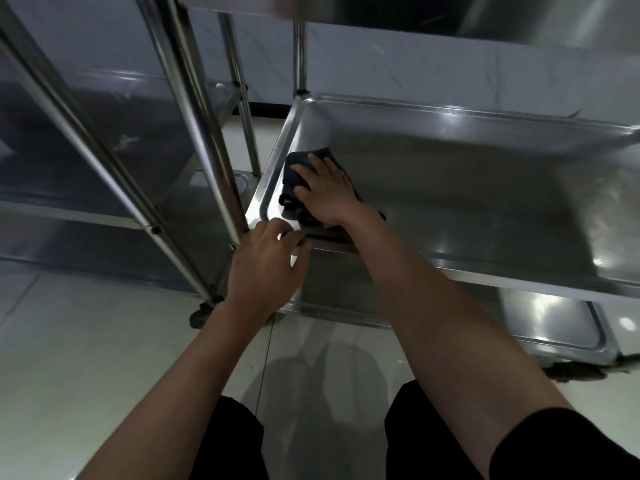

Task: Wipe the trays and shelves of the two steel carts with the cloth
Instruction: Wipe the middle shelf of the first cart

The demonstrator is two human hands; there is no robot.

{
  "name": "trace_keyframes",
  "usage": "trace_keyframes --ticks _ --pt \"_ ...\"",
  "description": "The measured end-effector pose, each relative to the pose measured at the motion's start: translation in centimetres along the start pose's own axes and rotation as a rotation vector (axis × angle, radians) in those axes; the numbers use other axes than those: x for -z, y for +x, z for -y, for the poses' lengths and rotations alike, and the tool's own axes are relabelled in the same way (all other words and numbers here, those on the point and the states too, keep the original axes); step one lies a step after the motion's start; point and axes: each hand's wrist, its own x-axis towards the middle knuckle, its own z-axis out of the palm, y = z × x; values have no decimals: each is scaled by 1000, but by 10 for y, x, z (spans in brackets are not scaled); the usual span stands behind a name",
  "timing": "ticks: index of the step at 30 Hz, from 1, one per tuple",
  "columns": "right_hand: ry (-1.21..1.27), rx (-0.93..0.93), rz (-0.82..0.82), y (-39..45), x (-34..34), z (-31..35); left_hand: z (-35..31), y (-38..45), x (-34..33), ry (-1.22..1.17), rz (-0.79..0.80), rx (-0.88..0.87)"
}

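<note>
Wiping is under way on the middle tray [450,161] of the right cart. The right hand [325,192] lies flat on the dark cloth [298,168], fingers spread and pressing it down in the tray's near left corner, close against the side wall. The left hand [266,261] steadies the cart from outside, its fingers curled over the tray rim [258,206] at that same corner, just beside the post [207,133] of the left cart.

As for progress, my judgement is that the job is partway through at best. The cloth sits in a corner, with the whole span of the tray to the right not under it now. The steel shows glare and pale smears across its floor, but in this dim light I cannot tell wiped metal from unwiped. Below it the bottom tray [554,327] is in sight, and a further tray of this cart hangs overhead at the top of the view; nothing shows whether either has been cleaned.

The left cart [86,168] stands just beside, its shelves in shadow, with neither hand on them. It likely remains to be done or checked, along with the rest of the tray under the cloth.
</note>
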Motion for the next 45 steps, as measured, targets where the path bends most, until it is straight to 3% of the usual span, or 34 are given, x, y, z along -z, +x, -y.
trace_keyframes --ticks 6,11,17,22,26,33,40,45 --pt "15 -95 -89 -39 21 -64 -19 31 -2 150 103 23" --pt "10 -216 -125 -78 43 -133 -73 66 -19 87 210 -69" --pt "-39 -425 -194 -140 76 -240 -131 87 -45 78 398 -34" --pt "-46 -556 -255 -172 101 -295 -129 88 -51 23 377 -18" --pt "-74 -564 -250 -166 98 -294 -117 98 -43 -28 404 -23" --pt "-70 -538 -238 -141 90 -268 -74 101 -26 89 377 85" --pt "-55 -384 -171 -70 73 -197 -57 95 -29 49 338 14" --pt "-37 -228 -56 -5 51 -132 -47 87 -31 55 404 3"
